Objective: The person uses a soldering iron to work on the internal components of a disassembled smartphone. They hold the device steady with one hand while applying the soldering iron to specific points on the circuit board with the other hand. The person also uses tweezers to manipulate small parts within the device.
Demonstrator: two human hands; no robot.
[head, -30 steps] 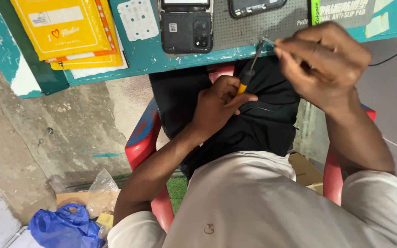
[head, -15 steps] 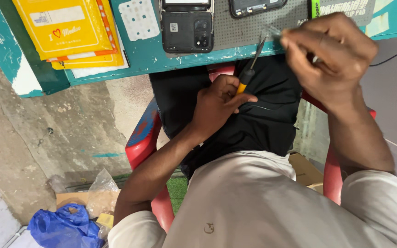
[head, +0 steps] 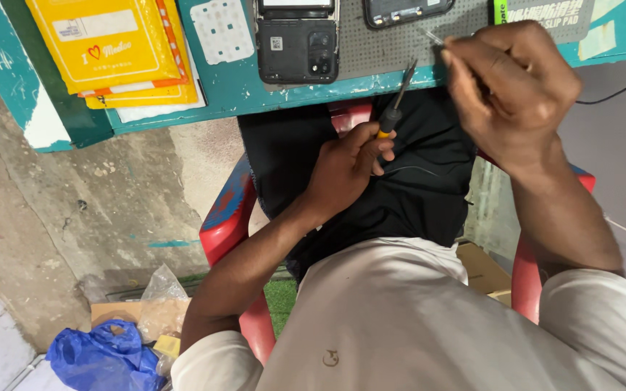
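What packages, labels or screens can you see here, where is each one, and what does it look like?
Yellow padded envelopes: stacked, table's left end, white label.
Small white label: on the opened black phone.
Second phone: top edge, dark glossy face.
Grey mat: top right, white print.

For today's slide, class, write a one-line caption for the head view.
Seated at a teal table, left hand holds a soldering iron, right hand pinches a thin tool near an opened phone.

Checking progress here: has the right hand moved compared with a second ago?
Yes. The right hand shifted up and slightly right, toward the grey mat, now overlapping the table edge.
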